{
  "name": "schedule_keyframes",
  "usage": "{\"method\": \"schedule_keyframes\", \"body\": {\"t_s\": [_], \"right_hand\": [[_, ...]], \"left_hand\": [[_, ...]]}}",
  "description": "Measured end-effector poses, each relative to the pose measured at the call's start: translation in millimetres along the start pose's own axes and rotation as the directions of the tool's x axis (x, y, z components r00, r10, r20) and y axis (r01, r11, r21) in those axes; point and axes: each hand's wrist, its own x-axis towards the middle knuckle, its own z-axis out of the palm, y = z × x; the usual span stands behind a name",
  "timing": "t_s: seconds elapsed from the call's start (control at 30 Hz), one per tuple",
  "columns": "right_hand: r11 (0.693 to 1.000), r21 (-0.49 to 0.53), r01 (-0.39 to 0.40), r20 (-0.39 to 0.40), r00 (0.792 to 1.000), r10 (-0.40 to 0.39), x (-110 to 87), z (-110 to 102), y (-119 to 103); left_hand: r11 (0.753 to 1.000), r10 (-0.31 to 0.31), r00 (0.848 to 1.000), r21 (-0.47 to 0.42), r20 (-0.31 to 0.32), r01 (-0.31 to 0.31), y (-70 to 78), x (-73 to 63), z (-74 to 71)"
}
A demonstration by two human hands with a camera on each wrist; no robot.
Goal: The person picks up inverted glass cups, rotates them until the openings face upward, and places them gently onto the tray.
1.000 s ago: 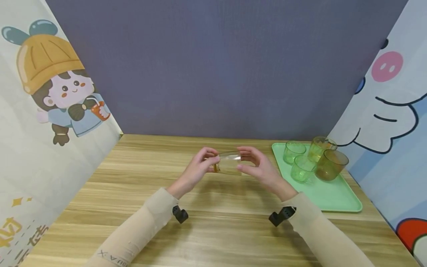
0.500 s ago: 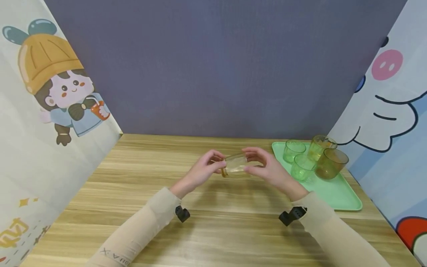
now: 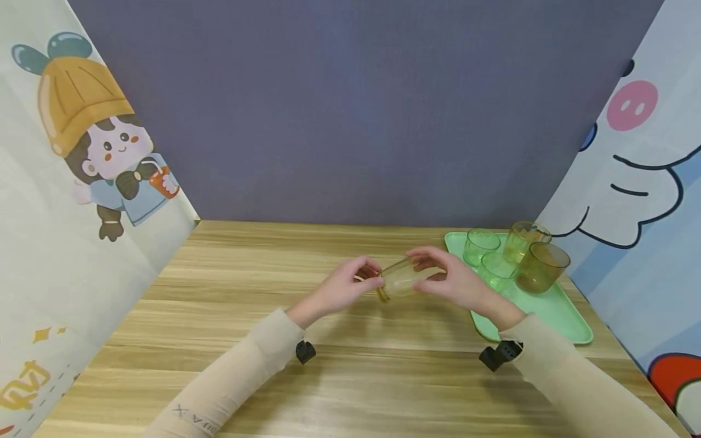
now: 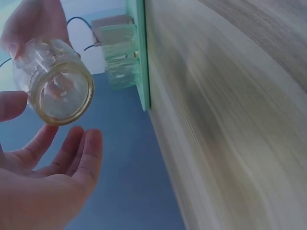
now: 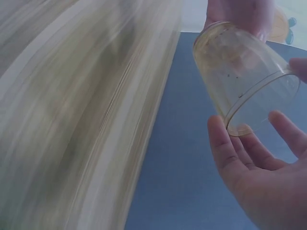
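Note:
A clear drinking glass (image 3: 400, 280) with a faint amber tint lies on its side in the air above the table, its rim end tipped up to the right. My left hand (image 3: 346, 286) grips the base end between thumb and fingers. At the rim end, my right hand (image 3: 457, 281) holds the glass with thumb and curled fingers. The left wrist view looks onto the round base of the glass (image 4: 62, 93). In the right wrist view the open mouth of the glass (image 5: 240, 72) faces my right palm, fingertips at the rim.
A green tray (image 3: 553, 316) stands on the wooden table (image 3: 230, 280) at the right. On it are two green glasses (image 3: 482, 246), a yellowish glass (image 3: 517, 246) and a brown glass (image 3: 542, 267). A grey panel (image 3: 361, 109) rises behind the table.
Both hands have shifted right with the glass, closer to the tray. The glass has turned from nearly level to tilted, its base end now lower.

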Motion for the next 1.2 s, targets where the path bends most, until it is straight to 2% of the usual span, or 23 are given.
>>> {"method": "schedule_keyframes", "body": {"t_s": [0.33, 0.47, 0.6, 0.7, 0.9, 1.03, 1.1, 1.2], "right_hand": [[0.993, -0.113, -0.023, 0.024, 0.999, 0.026, -11.7, -18.1, -2.8], [0.986, -0.163, -0.033, 0.022, 0.999, 0.037, -16.1, -22.9, -1.9], [0.975, -0.214, -0.051, 0.029, 0.998, 0.058, -20.6, -27.9, 0.8], [0.967, -0.249, -0.055, 0.04, 0.997, 0.067, -24.7, -33.0, 1.0], [0.949, -0.305, -0.078, 0.069, 0.992, 0.104, -34.9, -44.4, 0.3], [0.932, -0.351, -0.086, 0.08, 0.989, 0.121, -42.1, -52.4, 1.2], [0.921, -0.377, -0.094, 0.074, 0.989, 0.131, -45.2, -56.1, 2.6], [0.91, -0.403, -0.095, 0.073, 0.988, 0.136, -48.8, -61.7, 5.4]], "left_hand": [[0.988, 0.077, 0.996, 0.131, 0.052, -0.083, 4.7, 2.9, 12.0], [0.972, 0.087, 0.994, 0.213, 0.067, -0.099, 5.0, 4.0, 15.6], [0.925, 0.095, 0.991, 0.359, 0.091, -0.122, 7.6, 4.8, 18.4], [0.891, 0.106, 0.988, 0.431, 0.112, -0.144, 10.2, 6.0, 20.9], [0.841, 0.102, 0.984, 0.516, 0.147, -0.164, 9.6, 9.1, 28.2], [0.8, 0.127, 0.977, 0.564, 0.173, -0.204, 9.4, 11.8, 33.6], [0.775, 0.147, 0.971, 0.588, 0.188, -0.231, 10.4, 13.6, 36.2], [0.722, 0.186, 0.959, 0.632, 0.214, -0.281, 12.3, 18.0, 41.1]]}}
